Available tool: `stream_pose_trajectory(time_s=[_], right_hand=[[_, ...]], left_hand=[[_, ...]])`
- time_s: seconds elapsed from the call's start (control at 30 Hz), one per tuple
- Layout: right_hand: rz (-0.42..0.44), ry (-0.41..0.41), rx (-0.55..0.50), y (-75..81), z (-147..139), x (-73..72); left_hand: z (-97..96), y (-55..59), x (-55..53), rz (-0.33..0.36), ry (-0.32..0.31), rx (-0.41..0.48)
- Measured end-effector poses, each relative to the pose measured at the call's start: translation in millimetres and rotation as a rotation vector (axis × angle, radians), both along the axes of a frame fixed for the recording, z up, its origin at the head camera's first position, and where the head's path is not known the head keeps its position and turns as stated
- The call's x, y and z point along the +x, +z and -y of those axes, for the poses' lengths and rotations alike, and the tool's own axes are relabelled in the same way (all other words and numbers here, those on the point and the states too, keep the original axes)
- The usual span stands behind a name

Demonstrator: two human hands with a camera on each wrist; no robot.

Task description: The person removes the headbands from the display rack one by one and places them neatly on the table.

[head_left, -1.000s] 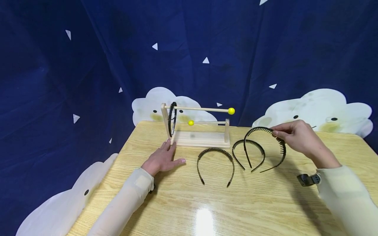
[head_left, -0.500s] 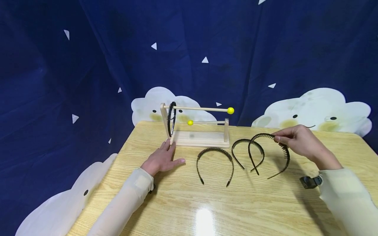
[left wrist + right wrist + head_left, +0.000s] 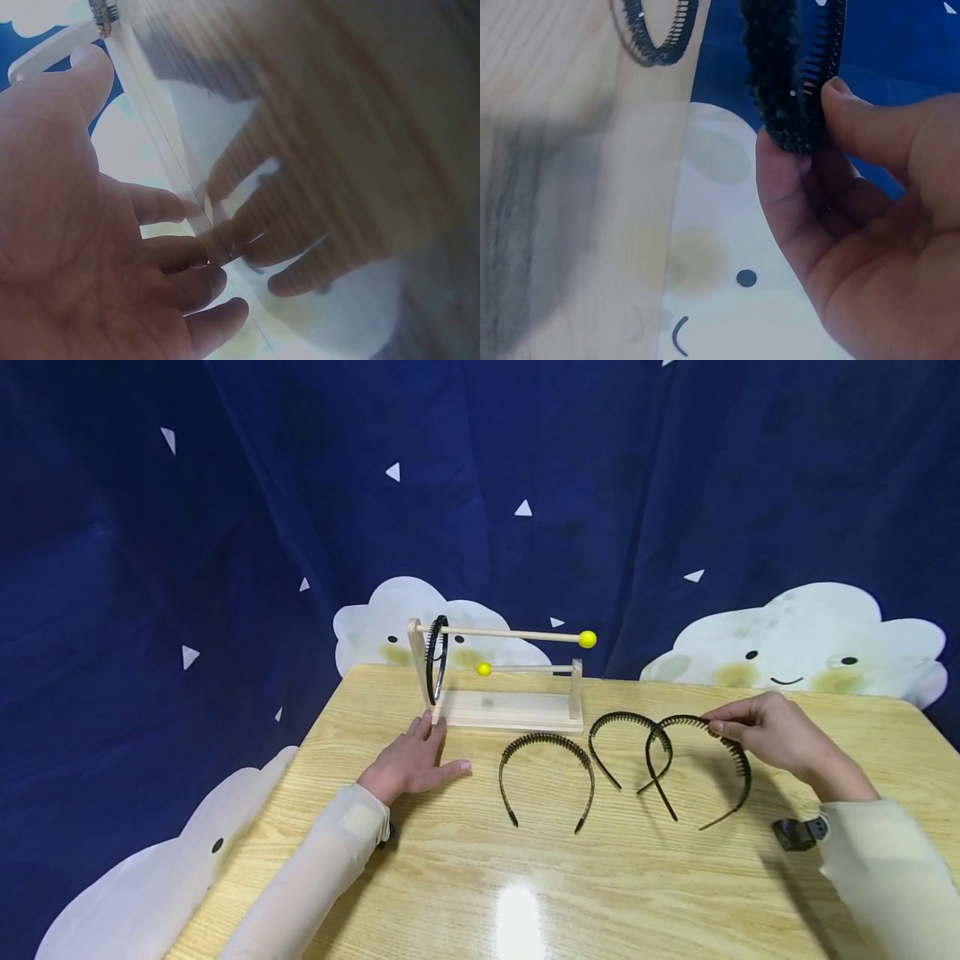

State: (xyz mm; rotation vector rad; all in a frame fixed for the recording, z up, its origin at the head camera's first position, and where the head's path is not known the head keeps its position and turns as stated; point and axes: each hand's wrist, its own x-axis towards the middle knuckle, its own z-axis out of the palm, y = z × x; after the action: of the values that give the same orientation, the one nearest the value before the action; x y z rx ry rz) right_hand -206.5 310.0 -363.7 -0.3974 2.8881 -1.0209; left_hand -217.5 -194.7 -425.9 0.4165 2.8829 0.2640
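Observation:
My right hand (image 3: pixel 783 739) pinches a black toothed headband (image 3: pixel 738 760) by its upper right curve, thumb on one side and fingers on the other. In the head view its left arm overlaps a second black headband (image 3: pixel 624 717) lying on the table. A third headband (image 3: pixel 546 739) lies in the middle, ends toward me. My left hand (image 3: pixel 412 764) has its fingers extended, tips at the left end of a wooden rack's base (image 3: pixel 510 710). Another black headband (image 3: pixel 431 664) hangs on the rack's upper rod (image 3: pixel 510 633), close to the left post.
The rack's rods end in yellow balls (image 3: pixel 587 639), the upper one pointing right and the lower one left. Behind the wooden table (image 3: pixel 450 877) hangs a dark blue curtain (image 3: pixel 480 485) with white clouds and triangles.
My right hand has moved right and toward me, carrying the pinched headband lower and partly off the one beneath it. The left hand stays in place.

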Motion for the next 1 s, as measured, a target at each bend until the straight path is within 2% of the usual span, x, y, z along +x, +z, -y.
stream_pose_trajectory(time_s=[0.33,0.7,1.0], right_hand=[[0.055,0.007,0.023,-15.9,-12,0.2],[0.082,0.013,0.022,-35.5,-18,-0.3],[0.075,0.017,0.062,-42.3,-21,-0.9]], left_hand=[[0.5,-1.2,-2.2,-0.025,-0.009,0.004],[-0.3,-0.4,-1.1,-0.012,-0.004,0.002],[0.8,-0.3,-0.8,-0.013,-0.004,0.007]])
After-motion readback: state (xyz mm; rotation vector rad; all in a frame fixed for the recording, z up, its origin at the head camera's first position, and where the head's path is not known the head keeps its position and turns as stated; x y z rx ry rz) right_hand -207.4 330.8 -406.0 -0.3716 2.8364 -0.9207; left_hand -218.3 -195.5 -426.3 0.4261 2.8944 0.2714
